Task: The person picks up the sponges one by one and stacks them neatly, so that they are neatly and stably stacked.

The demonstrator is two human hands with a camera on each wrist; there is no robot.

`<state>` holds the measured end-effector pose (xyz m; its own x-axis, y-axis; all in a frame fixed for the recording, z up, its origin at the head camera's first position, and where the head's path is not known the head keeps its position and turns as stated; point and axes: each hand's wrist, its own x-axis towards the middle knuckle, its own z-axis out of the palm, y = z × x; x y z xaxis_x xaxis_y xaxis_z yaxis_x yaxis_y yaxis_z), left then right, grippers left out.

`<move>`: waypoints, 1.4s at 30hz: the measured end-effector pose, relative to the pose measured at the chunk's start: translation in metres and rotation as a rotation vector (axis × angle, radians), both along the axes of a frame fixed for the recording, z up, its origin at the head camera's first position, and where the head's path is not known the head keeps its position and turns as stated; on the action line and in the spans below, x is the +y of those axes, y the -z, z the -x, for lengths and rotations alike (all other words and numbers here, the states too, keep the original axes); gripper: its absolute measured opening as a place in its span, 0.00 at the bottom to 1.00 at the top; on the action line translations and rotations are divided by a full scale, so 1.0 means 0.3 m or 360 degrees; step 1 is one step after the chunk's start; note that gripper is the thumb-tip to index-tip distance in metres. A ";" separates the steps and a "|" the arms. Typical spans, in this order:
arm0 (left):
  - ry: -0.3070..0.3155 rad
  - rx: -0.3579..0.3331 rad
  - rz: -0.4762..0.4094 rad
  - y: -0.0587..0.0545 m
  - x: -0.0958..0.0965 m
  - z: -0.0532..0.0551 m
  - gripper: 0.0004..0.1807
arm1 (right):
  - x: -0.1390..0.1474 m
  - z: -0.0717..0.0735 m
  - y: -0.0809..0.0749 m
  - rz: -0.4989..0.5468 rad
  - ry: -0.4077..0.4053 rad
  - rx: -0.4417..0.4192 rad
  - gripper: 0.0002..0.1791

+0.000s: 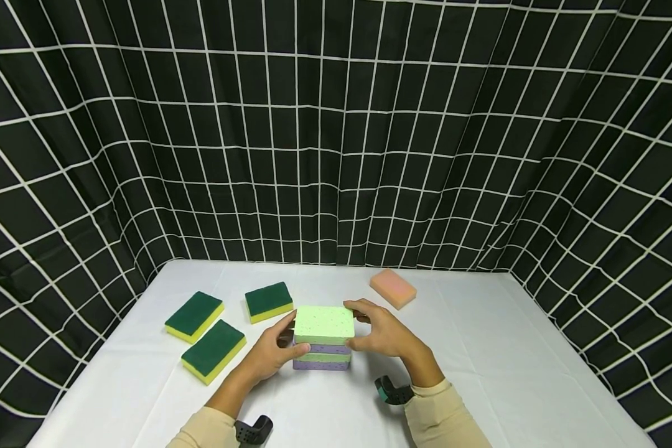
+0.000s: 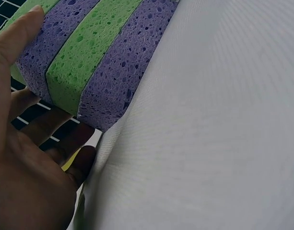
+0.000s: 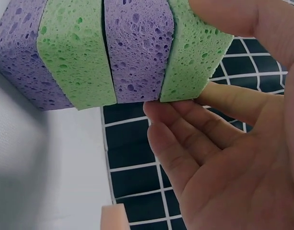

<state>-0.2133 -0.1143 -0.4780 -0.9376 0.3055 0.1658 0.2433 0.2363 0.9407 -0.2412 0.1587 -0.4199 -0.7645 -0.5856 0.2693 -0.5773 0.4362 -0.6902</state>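
Green and purple sponges lie in alternating layers in a stack on the table, with a light green sponge (image 1: 323, 322) on top. Under it sits a purple sponge (image 3: 139, 52), then another green sponge (image 2: 91, 50), and a purple sponge (image 2: 130, 62) at the bottom. My left hand (image 1: 269, 351) holds the stack's left end, its thumb on the front near the upper layers and its fingers round the side. At the right end, my right hand (image 1: 385, 330) grips the top green sponge, thumb in front and index finger behind. Its other fingertips touch the upper layers' side.
Left of the stack lie green-and-yellow scouring sponges: one behind (image 1: 269, 300), one farther left (image 1: 195, 314) and one nearer me (image 1: 214, 350). An orange sponge (image 1: 393, 287) lies at the back right. White cloth covers the table (image 1: 515, 361); a black gridded curtain (image 1: 336, 137) surrounds it.
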 end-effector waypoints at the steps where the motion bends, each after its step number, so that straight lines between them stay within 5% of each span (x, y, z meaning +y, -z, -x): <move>1: -0.0001 -0.0003 -0.0002 -0.011 0.001 -0.007 0.44 | -0.001 0.000 0.000 -0.0005 -0.0002 0.0004 0.38; 6: -0.0004 0.0005 -0.0004 -0.084 0.004 -0.055 0.43 | -0.010 0.000 -0.004 -0.0045 0.0007 0.0018 0.41; 10: 0.0007 0.0054 0.0004 -0.101 0.001 -0.067 0.43 | -0.016 -0.002 -0.008 -0.0061 0.0006 0.0019 0.42; 21: -0.0026 -0.0004 -0.0060 0.007 -0.025 -0.002 0.43 | -0.031 0.001 -0.014 -0.0074 -0.0005 -0.0015 0.43; 32: -0.0033 -0.0005 -0.0060 -0.007 -0.029 -0.002 0.42 | -0.030 0.001 -0.024 -0.0038 -0.0020 0.0022 0.44; 42: 0.0021 -0.0032 -0.0072 0.007 -0.008 0.013 0.41 | 0.000 -0.047 -0.098 0.0389 0.0077 0.0189 0.37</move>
